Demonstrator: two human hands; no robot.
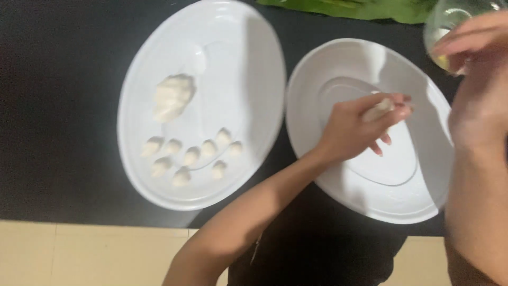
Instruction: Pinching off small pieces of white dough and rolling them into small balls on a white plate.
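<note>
My left hand (pixel 355 128) hovers over the empty white plate on the right (pixel 338 175), its fingertips pinched on a small piece of white dough (pixel 378 110). My right hand (pixel 479 100) is raised at the right edge, blurred, with its fingers lying across a clear glass bowl (pixel 442 21) that has some yellowish liquid in it. I cannot make out whether it grips the bowl. The white plate on the left (pixel 137 69) carries a lump of white dough (pixel 172 96) and several small shaped dough pieces (pixel 191 156) below it.
Both plates sit side by side on a black tabletop (pixel 58 106), almost touching. A green leaf (pixel 360 8) lies at the far edge. A pale floor (pixel 79 254) shows below the table's near edge.
</note>
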